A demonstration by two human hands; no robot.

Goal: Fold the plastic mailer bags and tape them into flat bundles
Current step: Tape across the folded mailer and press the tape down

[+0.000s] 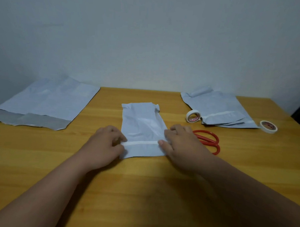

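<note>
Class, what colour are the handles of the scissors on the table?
Red, seen in the head view: the scissors lie beside the right hand.

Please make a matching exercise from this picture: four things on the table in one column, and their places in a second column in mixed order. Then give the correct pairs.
Things
1. scissors
2. folded bag
3. unfolded bags
4. taped bundles

Places
A. far left of the table
B. between a tape roll and a second tape roll
C. held at both sides by the left hand and right hand
D. just right of the right hand

Pairs: 1-D, 2-C, 3-A, 4-B
</note>
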